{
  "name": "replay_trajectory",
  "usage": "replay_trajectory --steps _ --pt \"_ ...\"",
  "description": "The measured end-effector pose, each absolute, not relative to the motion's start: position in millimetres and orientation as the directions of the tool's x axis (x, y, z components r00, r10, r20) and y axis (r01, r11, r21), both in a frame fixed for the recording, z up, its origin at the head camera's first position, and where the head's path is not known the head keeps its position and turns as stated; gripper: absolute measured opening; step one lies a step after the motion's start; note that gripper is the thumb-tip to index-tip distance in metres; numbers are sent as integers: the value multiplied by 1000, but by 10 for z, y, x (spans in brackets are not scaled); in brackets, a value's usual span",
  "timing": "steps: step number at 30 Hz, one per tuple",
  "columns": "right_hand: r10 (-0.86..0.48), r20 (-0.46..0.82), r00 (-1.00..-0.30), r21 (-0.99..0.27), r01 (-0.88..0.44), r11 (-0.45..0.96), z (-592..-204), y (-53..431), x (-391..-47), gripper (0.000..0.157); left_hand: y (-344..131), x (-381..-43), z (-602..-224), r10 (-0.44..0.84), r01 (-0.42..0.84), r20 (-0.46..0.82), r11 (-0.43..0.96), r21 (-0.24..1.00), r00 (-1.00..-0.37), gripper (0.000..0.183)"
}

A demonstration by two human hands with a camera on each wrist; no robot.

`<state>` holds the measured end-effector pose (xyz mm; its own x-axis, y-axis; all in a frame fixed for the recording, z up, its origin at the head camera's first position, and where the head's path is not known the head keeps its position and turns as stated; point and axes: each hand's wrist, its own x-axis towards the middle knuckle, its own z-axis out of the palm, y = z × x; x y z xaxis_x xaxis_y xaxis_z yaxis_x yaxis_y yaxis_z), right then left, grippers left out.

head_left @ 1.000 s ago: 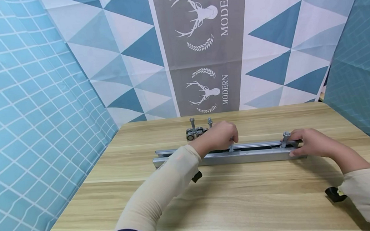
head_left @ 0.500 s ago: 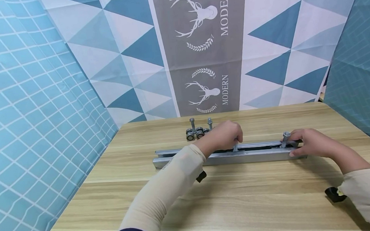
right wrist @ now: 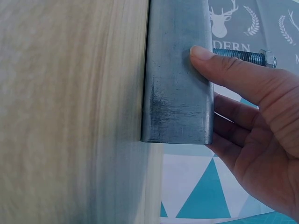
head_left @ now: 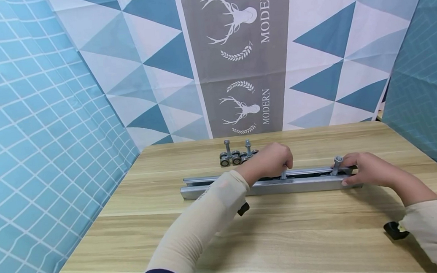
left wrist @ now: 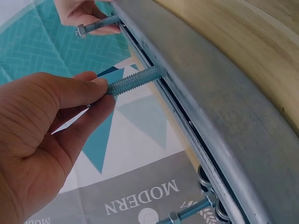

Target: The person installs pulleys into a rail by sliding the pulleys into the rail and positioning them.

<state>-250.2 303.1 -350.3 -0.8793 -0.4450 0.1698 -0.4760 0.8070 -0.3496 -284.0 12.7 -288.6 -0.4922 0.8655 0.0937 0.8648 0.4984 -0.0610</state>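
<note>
A silver metal channel rail (head_left: 305,184) lies across the table, its slot facing up. My left hand (head_left: 271,160) pinches the upper end of a threaded bolt (left wrist: 136,80) between thumb and fingers. That bolt stands up out of the slot around the rail's middle; its lower part is hidden inside. At the rail's right end, a second bolt (head_left: 336,165) with a nut at its top rises from the slot. My right hand (head_left: 369,169) grips this end of the rail, thumb on the near face and fingers behind, as the right wrist view shows.
Behind the rail, two roller trolleys stand on the wooden table (head_left: 305,236): one wheeled trolley (head_left: 226,158) at left and another trolley (head_left: 248,148) beside it, bolts pointing up. A patterned curtain (head_left: 240,67) hangs at the table's far edge.
My left hand has slid the pinched bolt to the right along the slot, toward the second bolt. More of the rear trolley shows. The right hand and rail have stayed put.
</note>
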Motion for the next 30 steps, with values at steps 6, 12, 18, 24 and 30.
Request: replay_trajectory --steps 6,12,18,24,30 --pt "-446 178 -877 -343 -480 807 -3508 3031 -2499 29 190 -2833 -2888 862 859 91 505 -78 -498 30" --pt "-439 178 -880 -349 -474 808 -3506 3029 -2493 29 226 -2822 -2885 870 869 96 490 -70 -483 29" --pt "-438 174 -882 -352 -471 809 -3505 3029 -2491 28 226 -2803 -2878 869 869 99 491 -60 -484 30" --pt "-439 170 -882 -352 -470 809 -3510 3029 -2499 28 201 -2795 -2877 868 869 102 492 -49 -485 31" --pt "-436 165 -885 -346 -466 815 -3520 3029 -2496 30 188 -2800 -2893 871 873 112 486 -44 -479 29"
